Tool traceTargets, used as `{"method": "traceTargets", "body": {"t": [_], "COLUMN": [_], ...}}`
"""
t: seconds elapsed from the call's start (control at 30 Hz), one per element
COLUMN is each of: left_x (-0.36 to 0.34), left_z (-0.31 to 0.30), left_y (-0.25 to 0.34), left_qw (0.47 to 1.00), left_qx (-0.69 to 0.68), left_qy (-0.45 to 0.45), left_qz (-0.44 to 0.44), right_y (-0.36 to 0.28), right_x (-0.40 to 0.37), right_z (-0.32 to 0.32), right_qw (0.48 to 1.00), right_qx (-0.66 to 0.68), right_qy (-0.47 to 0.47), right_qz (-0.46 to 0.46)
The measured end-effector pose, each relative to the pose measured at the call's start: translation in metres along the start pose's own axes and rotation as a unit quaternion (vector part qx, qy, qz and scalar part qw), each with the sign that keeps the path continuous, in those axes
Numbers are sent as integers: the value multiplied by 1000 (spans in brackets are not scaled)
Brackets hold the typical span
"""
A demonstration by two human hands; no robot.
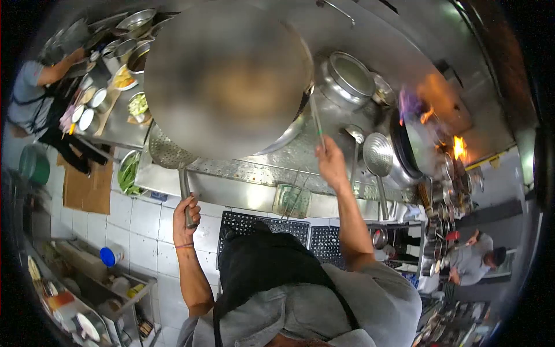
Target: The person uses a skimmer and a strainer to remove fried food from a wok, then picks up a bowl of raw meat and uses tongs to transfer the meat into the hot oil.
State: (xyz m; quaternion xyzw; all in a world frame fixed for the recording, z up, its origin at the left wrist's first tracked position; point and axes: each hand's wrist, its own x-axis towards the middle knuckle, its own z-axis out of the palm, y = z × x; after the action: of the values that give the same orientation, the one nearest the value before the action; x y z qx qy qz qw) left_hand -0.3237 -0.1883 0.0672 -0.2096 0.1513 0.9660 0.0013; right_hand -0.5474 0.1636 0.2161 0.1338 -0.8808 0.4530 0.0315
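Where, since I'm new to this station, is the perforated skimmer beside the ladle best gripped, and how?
Probably by the near end of its long handle, coming from the wearer's side, fingers wrapped around it. The perforated skimmer points its handle that way, while its wide bowl lies farther in, closer to the flames.

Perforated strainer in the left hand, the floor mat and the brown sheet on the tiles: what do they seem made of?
Strainer: metal, perhaps stainless steel; grey, with a dull shine.
Floor mat: probably rubber; black, with a grid of holes.
Brown sheet: likely cardboard; flat, matt and plain brown.
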Motion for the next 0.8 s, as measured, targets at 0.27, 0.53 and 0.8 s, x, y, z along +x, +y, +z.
{"method": "traceTargets", "body": {"t": [0.27, 0.53, 0.8], "left_x": [-15, -12, 7], "left_z": [-9, -5, 3], "left_y": [-4, -1, -13], "left_qw": [996, 998, 996], "left_qx": [12, -63, -42], "left_qy": [82, 18, 74], "left_qz": [27, 3, 16], "right_y": [-3, -19, 1], "right_x": [-8, 2, 14], "right_z": [1, 0, -21], "right_qw": [996, 991, 982], "right_qx": [62, 107, 187], "right_qy": [56, 61, 28], "right_qz": [44, 55, 26]}}
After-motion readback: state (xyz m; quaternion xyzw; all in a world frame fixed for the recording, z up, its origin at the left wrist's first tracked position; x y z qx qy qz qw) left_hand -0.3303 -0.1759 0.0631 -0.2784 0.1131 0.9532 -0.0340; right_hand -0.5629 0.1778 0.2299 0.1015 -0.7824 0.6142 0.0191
